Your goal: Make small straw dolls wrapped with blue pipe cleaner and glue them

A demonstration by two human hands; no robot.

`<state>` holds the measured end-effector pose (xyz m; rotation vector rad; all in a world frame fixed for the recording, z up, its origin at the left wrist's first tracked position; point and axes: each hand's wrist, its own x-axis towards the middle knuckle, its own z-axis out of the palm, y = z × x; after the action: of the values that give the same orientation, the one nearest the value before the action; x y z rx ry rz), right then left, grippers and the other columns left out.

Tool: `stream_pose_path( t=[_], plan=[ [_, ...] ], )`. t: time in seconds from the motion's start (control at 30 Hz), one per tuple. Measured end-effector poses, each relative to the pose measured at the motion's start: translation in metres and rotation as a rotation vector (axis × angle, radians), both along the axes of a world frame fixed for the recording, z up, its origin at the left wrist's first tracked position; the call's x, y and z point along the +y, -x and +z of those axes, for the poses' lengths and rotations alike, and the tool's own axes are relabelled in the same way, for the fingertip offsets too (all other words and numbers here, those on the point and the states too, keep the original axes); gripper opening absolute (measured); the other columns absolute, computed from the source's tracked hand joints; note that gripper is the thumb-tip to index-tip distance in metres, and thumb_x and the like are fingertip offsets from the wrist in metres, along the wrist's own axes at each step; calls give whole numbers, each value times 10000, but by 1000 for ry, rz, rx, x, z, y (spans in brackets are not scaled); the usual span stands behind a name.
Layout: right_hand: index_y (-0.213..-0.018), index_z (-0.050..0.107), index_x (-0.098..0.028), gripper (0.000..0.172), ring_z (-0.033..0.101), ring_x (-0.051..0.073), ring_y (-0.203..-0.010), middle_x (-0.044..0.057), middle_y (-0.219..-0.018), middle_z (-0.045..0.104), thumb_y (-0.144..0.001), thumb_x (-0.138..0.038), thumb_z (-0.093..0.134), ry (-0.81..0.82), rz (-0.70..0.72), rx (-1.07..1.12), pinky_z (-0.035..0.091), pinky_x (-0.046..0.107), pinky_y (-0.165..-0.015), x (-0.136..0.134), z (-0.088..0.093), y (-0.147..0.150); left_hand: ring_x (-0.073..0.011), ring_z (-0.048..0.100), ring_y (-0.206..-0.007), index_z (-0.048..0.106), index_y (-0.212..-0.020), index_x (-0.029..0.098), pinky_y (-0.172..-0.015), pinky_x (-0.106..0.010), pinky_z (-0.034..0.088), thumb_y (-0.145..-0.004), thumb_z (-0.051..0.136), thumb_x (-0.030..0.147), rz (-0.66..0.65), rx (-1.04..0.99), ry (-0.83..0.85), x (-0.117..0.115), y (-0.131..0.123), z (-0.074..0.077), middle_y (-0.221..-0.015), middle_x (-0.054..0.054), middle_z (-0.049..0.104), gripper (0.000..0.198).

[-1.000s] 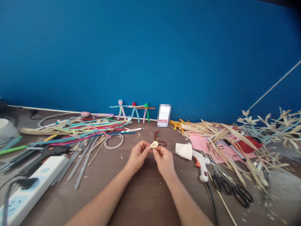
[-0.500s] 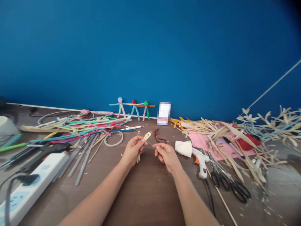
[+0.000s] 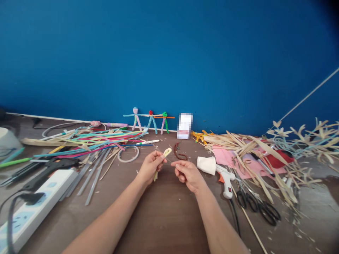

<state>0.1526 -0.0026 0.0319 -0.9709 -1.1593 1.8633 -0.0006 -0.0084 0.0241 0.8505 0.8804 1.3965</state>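
My left hand grips a pale yellow strip of dried leaf, folded into a narrow loop, with one end hanging below my fingers. My right hand is a short way to the right, its fingertips pinched together. A very thin pale sliver seems to run from the leaf strip to those fingertips, though it is hard to make out. Just beyond my hands lies a string of dark red beads on the brown table.
Coloured strips, grey flat sticks and a clear ring lie to the left, with a white power strip in front. To the right are a white paper cup, a glue gun, black-handled scissors and dried leaves on pink paper. Pipe-cleaner figures stand against the blue wall.
My hands have moved apart. The pale piece pinched between both hands now stands in my left hand alone, with a strip hanging down. My right hand has drawn away to the right.
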Motion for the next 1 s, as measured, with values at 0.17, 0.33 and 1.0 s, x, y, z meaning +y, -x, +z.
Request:
stream_pose_path(
  t=[0.17,0.33,1.0],
  plan=[
    [-791,580,-119,227,288,10,-306,-56,-457,495,-651,-296,586,-35,-11,-22,130,163,-336,-1,-1,0,-10,315,-351,435,-688,153,-348,-138,201,-676,596,267,-31,19,-14,-1,0,1,-565,32,557,198],
    [-809,580,-123,236,276,13,-310,-58,-467,487,-670,-314,560,-89,-30,-83,137,162,-339,-2,0,2,-14,307,-350,433,-695,158,-348,-143,193,-681,586,283,-21,58,-33,-1,-1,-2,-559,42,547,198],
    [-839,544,-188,160,580,154,-643,35,-739,632,-817,-195,386,-988,-118,-1277,310,240,-553,-29,18,17,-148,528,-603,519,-689,186,-583,-237,363,-729,476,199,240,885,-313,-14,-7,2,-640,-10,583,60]
  ],
)
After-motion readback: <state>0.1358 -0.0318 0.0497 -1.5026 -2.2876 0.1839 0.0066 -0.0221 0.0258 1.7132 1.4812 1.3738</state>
